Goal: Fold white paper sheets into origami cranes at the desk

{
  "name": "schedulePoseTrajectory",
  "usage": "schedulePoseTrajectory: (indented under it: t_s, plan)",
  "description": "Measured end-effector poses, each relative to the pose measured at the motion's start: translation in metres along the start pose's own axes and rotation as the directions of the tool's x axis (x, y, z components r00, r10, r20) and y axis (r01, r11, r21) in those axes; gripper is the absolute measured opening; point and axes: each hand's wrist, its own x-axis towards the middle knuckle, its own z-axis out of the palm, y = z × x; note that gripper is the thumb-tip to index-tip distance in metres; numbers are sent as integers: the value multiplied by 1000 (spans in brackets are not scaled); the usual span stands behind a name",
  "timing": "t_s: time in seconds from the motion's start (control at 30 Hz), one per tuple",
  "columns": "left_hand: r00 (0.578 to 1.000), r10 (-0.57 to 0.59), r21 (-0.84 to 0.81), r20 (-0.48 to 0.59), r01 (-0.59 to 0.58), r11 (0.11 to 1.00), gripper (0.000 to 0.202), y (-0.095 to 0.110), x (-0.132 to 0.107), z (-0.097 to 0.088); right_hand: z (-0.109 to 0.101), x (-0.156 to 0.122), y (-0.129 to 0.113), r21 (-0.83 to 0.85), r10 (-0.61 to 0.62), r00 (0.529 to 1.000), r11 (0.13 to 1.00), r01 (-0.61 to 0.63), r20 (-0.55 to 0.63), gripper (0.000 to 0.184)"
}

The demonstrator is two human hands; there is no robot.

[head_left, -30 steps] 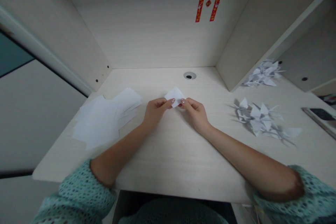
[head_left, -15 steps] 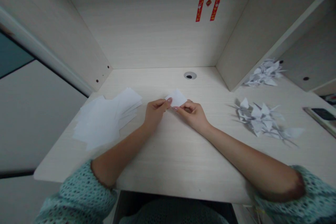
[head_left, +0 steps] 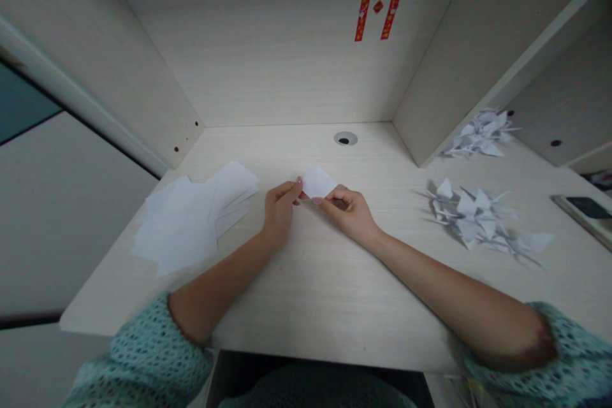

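Between my two hands is a small folded piece of white paper, tilted so that one corner points away from me. My left hand pinches its left corner between thumb and fingers. At the near edge, my right hand grips the paper with the thumb on the side toward me and the fingers partly behind it. Loose sheets of white paper lie fanned out to the left of my left hand. Folded paper cranes sit in a cluster to the right.
A second heap of folded paper lies by the upright panel. A phone rests at the far right. A round cable hole is set in the desk near the back wall. Red stickers are on that wall.
My left thumb has moved slightly left, toward the paper's left corner, uncovering more of its face. The paper has shifted a little to the left. My right hand keeps its grip.
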Motion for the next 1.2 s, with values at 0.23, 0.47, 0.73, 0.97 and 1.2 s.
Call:
schedulePoseTrajectory:
  t_s: [0.23, 0.47, 0.73, 0.97, 1.2]
  plan:
    - [1000, -10, -23, -17, 10, 1000, 39, -6, 3, 0, 0, 1, 2, -4, 11, 1000, 1000, -11, 9, 25]
    - [992, 123, 53, -14, -122, 991, 39, -12, 8, -3, 1, 4, 8, -39, 73, 995, 997, -70, 72, 26]
    - [993, 81, 205, 81, -96, 974, 39, -13, 7, 1, 0, 3, 7, -147, -2, 997, 989, 14, 80, 25]
    - [995, -53, 163, 88, 39, 986, 37, -12, 14, 2, 2, 7, 11, -191, -27, 996, 981, 44, 88, 28]
    - [975, -164, -1, 149, 166, 986, 37, -10, 30, 3, 0, 10, 16, -145, 38, 997, 989, -27, 72, 33]
